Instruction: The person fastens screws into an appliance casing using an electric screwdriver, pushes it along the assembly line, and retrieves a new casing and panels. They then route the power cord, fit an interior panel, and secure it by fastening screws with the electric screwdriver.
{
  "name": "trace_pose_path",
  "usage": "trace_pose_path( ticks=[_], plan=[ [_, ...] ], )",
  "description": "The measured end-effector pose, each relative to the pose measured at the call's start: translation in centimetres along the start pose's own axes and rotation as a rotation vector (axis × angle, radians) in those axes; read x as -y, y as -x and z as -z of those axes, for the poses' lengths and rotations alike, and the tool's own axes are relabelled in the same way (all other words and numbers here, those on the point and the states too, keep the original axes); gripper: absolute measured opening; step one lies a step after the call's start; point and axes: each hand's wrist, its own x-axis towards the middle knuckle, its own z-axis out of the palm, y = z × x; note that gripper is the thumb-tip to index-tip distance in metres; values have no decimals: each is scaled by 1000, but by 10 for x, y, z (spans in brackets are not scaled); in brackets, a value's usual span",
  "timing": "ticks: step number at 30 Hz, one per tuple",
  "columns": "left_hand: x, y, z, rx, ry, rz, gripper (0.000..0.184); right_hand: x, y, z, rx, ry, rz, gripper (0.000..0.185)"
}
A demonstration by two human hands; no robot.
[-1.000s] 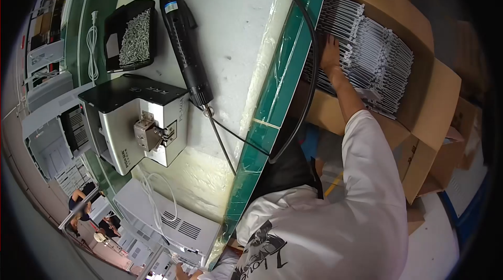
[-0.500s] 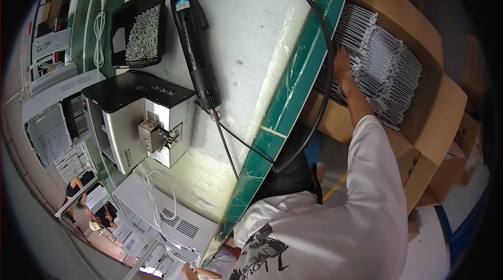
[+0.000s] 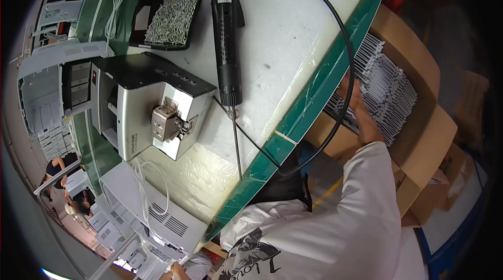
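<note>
My right hand [image 3: 353, 93] reaches down into an open cardboard box [image 3: 430, 78], at the near side of a dense stack of thin light-grey rods [image 3: 394, 88]. The loop of a black cable [image 3: 350, 60] crosses in front of it. The fingers are partly hidden by the cable and blend into the rods, so their grip is unclear. My left hand is not in view. On the table lies a black electric screwdriver [image 3: 228, 49] with a long thin bit. Beside it are a black tray [image 3: 137, 33] of small silver screws [image 3: 173, 20] and a black-and-silver machine [image 3: 152, 104].
The table's green edge [image 3: 314, 96] runs diagonally between the tabletop and the box. A grey vented housing [image 3: 157, 209] with a white cord stands at the lower left. Another person's hand [image 3: 178, 269] shows at the bottom. Further cartons [image 3: 453, 175] stand behind the box.
My view has turned, so the screwdriver and tray appear further right and the box lower. My right hand stays among the rods, slightly lower in the picture.
</note>
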Motion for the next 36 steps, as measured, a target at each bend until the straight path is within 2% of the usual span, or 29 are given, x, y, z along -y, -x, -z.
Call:
trace_pose_path(
  ticks=[4, 5, 7, 8, 10, 11, 13, 15, 16, 17, 19, 21, 22, 23, 24, 25, 26, 27, 28, 30, 34, 36],
  plan=[
    [-3, -19, -11, -168, 87, -113, 30, -18, 8, -10, -32, -15, 38, 82],
    [2, -23, -12, -192, 86, -143, 31, -23, 9, -12, -128, -116, 94, 81],
    [4, -29, -11, -225, 70, -213, 32, -5, 26, 23, -50, -211, 14, 83],
    [3, -29, -10, -215, 37, -183, 33, -4, 36, 38, -17, -248, -30, 84],
    [-3, -32, -10, -192, -13, -123, 35, -12, 49, 38, -99, -371, -43, 88],
    [1, -42, -14, -356, -168, -250, 39, -11, 58, 44, -97, -446, -77, 89],
    [5, -47, -10, -420, -298, -525, 42, -14, 80, 40, -131, -629, -126, 91],
    [-8, -39, -10, -285, -94, -455, 46, -38, 93, 24, -244, -832, -156, 92],
    [-23, -30, -5, -256, -163, -444, 47, -49, 103, 25, -303, -933, -170, 93],
    [-45, -8, -6, -229, -228, -434, 48, -50, 116, 50, -273, -1038, -180, 88],
    [-54, -26, -13, -358, -199, -451, 50, -55, 145, 87, -315, -1143, -269, 83],
    [-65, -50, -15, -217, -150, -525, 51, -61, 186, 121, -390, -1296, -375, 77],
    [-64, -52, -24, -379, -131, -608, 48, -58, 206, 137, -419, -1413, -415, 74],
    [-60, -55, -40, -414, 186, -628, 45, -54, 240, 152, -431, -1541, -505, 72],
    [-78, -32, -45, -495, 136, -559, 40, -46, 251, 175, -420, -1673, -597, 71],
    [-94, 3, -45, -550, 156, -568, 35, -30, 267, 204, -518, -1633, -526, 68],
    [-82, -5, -55, -443, 468, -586, 32, -14, 283, 232, -614, -1589, -454, 65],
    [-82, -1, -64, -510, 550, -521, 30, -5, 293, 246, -639, -1564, -396, 63],
    [-112, 64, -45, -553, 497, -424, 30, 12, 293, 255, -610, -1558, -334, 62],
    [-93, 54, -60, -528, 601, -383, 29, 49, 300, 263, -557, -1553, -233, 58],
    [-97, 81, -51, -613, 648, -340, 27, 133, 298, 274, -360, -1592, 3, 52],
    [-102, 82, -46, -658, 733, -436, 25, 184, 296, 282, -240, -1602, 140, 49]
  ],
)
